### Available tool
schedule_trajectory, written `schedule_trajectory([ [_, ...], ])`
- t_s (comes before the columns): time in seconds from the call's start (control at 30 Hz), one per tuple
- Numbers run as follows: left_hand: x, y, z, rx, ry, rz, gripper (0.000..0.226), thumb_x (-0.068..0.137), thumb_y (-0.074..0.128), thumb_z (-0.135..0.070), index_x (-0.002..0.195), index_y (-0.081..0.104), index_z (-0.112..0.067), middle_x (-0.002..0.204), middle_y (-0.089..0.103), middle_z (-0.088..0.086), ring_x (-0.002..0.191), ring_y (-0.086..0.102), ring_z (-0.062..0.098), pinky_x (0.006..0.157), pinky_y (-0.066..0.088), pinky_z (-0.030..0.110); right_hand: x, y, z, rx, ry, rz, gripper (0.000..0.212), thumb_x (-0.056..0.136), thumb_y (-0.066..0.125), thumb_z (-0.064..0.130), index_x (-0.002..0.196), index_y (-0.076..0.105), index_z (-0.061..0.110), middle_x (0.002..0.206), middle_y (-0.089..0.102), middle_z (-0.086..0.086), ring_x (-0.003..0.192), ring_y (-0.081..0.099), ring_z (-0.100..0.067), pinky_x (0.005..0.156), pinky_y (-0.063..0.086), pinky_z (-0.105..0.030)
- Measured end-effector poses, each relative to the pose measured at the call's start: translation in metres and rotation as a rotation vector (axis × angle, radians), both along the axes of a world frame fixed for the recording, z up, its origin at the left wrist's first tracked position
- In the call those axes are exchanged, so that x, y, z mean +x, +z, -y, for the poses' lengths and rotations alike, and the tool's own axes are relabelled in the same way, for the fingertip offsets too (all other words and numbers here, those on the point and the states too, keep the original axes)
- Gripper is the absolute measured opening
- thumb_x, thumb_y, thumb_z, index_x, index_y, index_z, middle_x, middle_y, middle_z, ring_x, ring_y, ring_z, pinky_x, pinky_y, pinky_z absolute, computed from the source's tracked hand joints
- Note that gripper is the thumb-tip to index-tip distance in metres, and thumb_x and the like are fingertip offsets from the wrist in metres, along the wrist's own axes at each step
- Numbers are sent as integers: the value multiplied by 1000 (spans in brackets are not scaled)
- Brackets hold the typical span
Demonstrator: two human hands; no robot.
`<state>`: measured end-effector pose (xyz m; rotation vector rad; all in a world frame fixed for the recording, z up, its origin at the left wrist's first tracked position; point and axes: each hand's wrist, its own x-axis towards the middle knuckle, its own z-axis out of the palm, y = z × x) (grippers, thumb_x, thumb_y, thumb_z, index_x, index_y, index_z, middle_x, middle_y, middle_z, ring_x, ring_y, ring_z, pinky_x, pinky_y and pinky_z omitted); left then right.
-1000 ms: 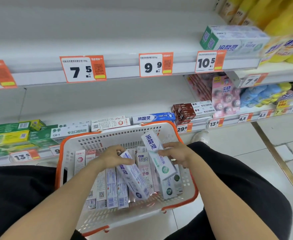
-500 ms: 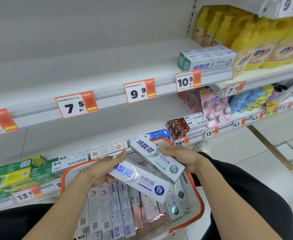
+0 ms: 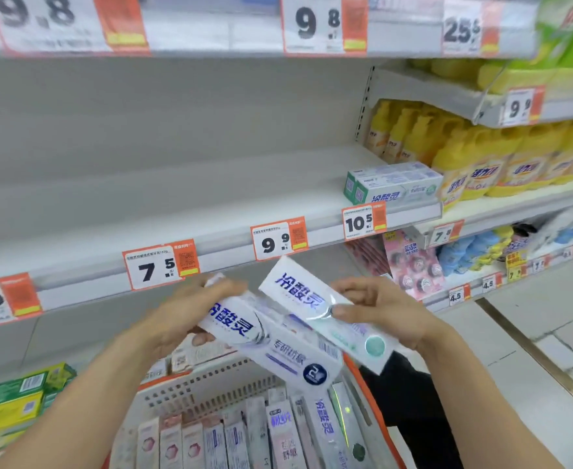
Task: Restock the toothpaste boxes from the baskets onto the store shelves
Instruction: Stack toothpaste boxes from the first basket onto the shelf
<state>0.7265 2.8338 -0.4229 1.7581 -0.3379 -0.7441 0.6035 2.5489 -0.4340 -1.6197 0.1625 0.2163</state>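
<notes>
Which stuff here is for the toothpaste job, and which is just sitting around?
For the job:
- left hand holding white box with dark blue circle
- right hand holding white box with green circle
- orange-rimmed white plastic basket
- white metal shelf

Just there:
- yellow detergent bottles
- pink hanging packets

Left hand grips navy-dot box, tilted, lower end over basket. Right hand grips green-dot box, thumb across face; box overlaps navy-dot box from behind. Basket white, orange rim, rows of boxes standing inside. Middle shelf bare except stacked boxes at right end above 10.5 tag. Yellow bottles on adjoining shelf.
</notes>
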Motion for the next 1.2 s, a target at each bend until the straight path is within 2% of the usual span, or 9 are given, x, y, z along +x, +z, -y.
schedule_trajectory([
  [0.07, 10, 16, 0, -200, 233, -14, 40, 67, 73, -52, 74, 65, -14, 60, 60, 11, 44, 40, 21, 38, 25, 20, 13, 30, 12, -62, -128, 130, 41, 82, 73, 4, 122, 66, 5, 109, 75, -18, 96, 73, -31, 81, 62, -38],
  [0.13, 18, 29, 7, -393, 398, -24, 33, 87, 65, -44, 64, 69, -21, 61, 61, 8, 45, 42, 19, 40, 26, 23, 28, 58, 24, -201, -230, 268, 44, 79, 77, 9, 121, 66, 9, 107, 77, -11, 99, 73, -29, 80, 61, -34],
  [0.3, 43, 50, 41, -564, 642, 85, 24, 93, 66, -39, 84, 65, -16, 67, 70, 2, 52, 57, 16, 41, 37, 25, 73, 105, 51, -616, -456, 520, 41, 82, 82, 16, 119, 66, 20, 111, 72, 9, 105, 67, -8, 88, 58, -37],
  [0.47, 80, 53, 85, -379, 651, 225, 48, 84, 76, -46, 100, 62, -3, 93, 72, 17, 56, 60, 22, 49, 49, 29, 113, 127, 73, -837, -497, 531, 47, 85, 80, 22, 128, 61, 20, 116, 66, 11, 108, 63, -9, 93, 49, -28],
  [0.57, 94, 51, 112, -257, 565, 269, 47, 83, 78, -42, 101, 60, -2, 93, 72, 18, 56, 60, 22, 43, 45, 25, 128, 127, 88, -970, -451, 444, 52, 86, 79, 26, 133, 59, 16, 121, 66, 4, 111, 62, -16, 91, 47, -30],
  [0.67, 103, 44, 132, -186, 450, 247, 57, 82, 79, -43, 106, 57, 4, 91, 74, 18, 57, 63, 24, 45, 51, 29, 139, 128, 104, -1036, -420, 362, 60, 87, 77, 29, 140, 53, 14, 135, 62, -2, 121, 59, -22, 101, 48, -36],
  [0.77, 108, 40, 140, -57, 342, 314, 59, 82, 75, -56, 99, 59, -2, 91, 74, 13, 76, 70, 27, 66, 56, 40, 149, 126, 117, -1143, -325, 289, 61, 87, 76, 26, 142, 52, 18, 143, 57, -1, 130, 54, -24, 108, 44, -39],
  [1.0, 109, 22, 136, 238, 180, 526, 48, 78, 70, -67, 82, 64, -19, 72, 74, -3, 64, 71, 12, 57, 48, 25, 180, 132, 141, -1391, -275, 243, 53, 91, 70, 24, 141, 51, 30, 131, 64, -1, 126, 54, -28, 119, 18, -55],
  [1.2, 112, 23, 154, 286, 169, 597, 43, 81, 69, -65, 85, 68, -22, 72, 74, -5, 63, 69, 9, 54, 45, 23, 208, 126, 168, -1425, -200, 228, 54, 93, 68, 19, 142, 50, 31, 139, 58, 0, 136, 45, -24, 123, 9, -51],
])
